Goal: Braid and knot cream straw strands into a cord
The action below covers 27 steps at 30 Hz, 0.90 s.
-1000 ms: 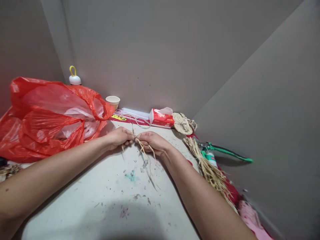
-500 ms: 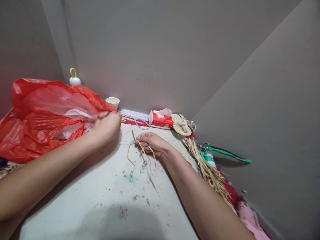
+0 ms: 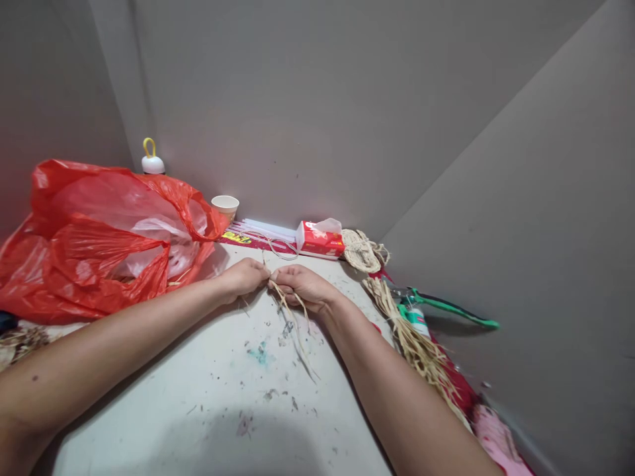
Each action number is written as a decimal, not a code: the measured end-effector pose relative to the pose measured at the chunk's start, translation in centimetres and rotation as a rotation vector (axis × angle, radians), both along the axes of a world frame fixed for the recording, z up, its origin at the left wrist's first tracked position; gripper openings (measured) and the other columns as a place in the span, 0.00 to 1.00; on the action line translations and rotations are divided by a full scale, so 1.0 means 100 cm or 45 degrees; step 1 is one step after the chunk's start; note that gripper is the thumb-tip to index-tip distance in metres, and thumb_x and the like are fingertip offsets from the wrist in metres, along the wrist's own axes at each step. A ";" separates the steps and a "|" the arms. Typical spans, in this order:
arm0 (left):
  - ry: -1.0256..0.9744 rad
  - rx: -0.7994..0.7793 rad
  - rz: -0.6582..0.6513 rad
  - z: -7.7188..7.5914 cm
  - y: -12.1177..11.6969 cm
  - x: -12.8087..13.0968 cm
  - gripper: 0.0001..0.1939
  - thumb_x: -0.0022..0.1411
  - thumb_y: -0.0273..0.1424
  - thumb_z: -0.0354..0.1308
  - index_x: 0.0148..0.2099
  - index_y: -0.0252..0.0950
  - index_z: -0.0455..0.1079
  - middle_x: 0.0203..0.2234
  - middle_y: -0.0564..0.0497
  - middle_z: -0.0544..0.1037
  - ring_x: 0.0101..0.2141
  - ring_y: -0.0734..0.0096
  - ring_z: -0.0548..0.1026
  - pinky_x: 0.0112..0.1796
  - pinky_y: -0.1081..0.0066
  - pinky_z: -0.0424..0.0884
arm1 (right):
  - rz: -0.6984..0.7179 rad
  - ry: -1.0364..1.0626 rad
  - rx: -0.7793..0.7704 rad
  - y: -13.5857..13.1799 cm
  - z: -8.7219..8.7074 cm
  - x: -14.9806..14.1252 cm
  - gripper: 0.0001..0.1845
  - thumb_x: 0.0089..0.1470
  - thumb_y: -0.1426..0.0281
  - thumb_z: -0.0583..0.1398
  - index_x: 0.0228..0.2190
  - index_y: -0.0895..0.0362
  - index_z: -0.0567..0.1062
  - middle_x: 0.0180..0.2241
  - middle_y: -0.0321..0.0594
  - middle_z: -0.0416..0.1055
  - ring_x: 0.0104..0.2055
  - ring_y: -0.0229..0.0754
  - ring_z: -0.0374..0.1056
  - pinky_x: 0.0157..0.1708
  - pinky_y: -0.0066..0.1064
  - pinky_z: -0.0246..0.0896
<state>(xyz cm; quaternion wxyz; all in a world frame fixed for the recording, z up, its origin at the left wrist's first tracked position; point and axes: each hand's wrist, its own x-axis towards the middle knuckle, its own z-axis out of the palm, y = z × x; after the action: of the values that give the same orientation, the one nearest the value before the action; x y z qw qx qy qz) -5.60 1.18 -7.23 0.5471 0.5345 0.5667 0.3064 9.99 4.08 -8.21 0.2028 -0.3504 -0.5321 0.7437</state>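
Observation:
Thin tan straw strands (image 3: 298,335) hang from my right hand (image 3: 302,285), which is closed on them over the white tabletop (image 3: 208,396). Their loose ends trail down toward the table's front. My left hand (image 3: 248,275) meets the right one fingertip to fingertip, pinching the strands at the same spot. A short piece of strand sticks up above the fingers, and a few thin ends show below the left hand. The exact crossing of the strands is hidden behind the fingertips.
A red plastic bag (image 3: 99,244) bulges at left beside a paper cup (image 3: 225,205). Along the back lie white sticks (image 3: 268,230), a tissue pack (image 3: 322,241) and a woven straw piece (image 3: 360,251). At right are a straw bundle (image 3: 414,337) and green-handled pruning shears (image 3: 454,307).
My left hand has moved right and down from the red bag's edge to the right hand's fingertips. The right hand has stayed nearly in place, still holding the strands.

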 end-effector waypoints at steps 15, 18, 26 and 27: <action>0.425 0.612 -0.066 -0.011 0.004 -0.004 0.12 0.52 0.28 0.49 0.18 0.34 0.61 0.13 0.58 0.59 0.19 0.78 0.57 0.22 0.75 0.51 | -0.044 -0.073 -0.084 -0.003 0.007 -0.001 0.08 0.47 0.72 0.57 0.20 0.59 0.63 0.12 0.26 0.51 0.11 0.25 0.44 0.11 0.19 0.33; 0.441 0.632 -0.042 -0.010 0.004 -0.004 0.13 0.52 0.28 0.49 0.17 0.34 0.60 0.13 0.58 0.58 0.19 0.78 0.56 0.22 0.75 0.50 | -0.042 -0.048 -0.114 -0.005 0.009 0.000 0.04 0.46 0.73 0.56 0.22 0.60 0.65 0.13 0.27 0.51 0.12 0.26 0.46 0.11 0.18 0.34; 0.304 0.424 0.021 -0.007 0.004 -0.007 0.10 0.49 0.28 0.54 0.19 0.32 0.67 0.12 0.57 0.65 0.17 0.81 0.57 0.20 0.76 0.51 | 0.047 -0.090 -0.068 -0.006 0.009 0.000 0.05 0.44 0.72 0.59 0.23 0.61 0.68 0.13 0.30 0.58 0.13 0.27 0.49 0.11 0.20 0.35; 0.254 0.379 0.030 -0.006 0.004 -0.007 0.09 0.48 0.28 0.55 0.19 0.32 0.68 0.13 0.56 0.67 0.16 0.81 0.58 0.20 0.76 0.52 | 0.039 -0.089 -0.058 -0.007 0.009 0.000 0.04 0.44 0.73 0.59 0.23 0.62 0.68 0.14 0.31 0.59 0.13 0.27 0.50 0.11 0.20 0.36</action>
<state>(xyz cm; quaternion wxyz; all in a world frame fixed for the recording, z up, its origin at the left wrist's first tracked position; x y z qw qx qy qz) -6.29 1.61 -7.84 0.3993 0.6306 0.5727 0.3389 10.00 3.43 -7.35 0.1645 -0.3725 -0.5270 0.7460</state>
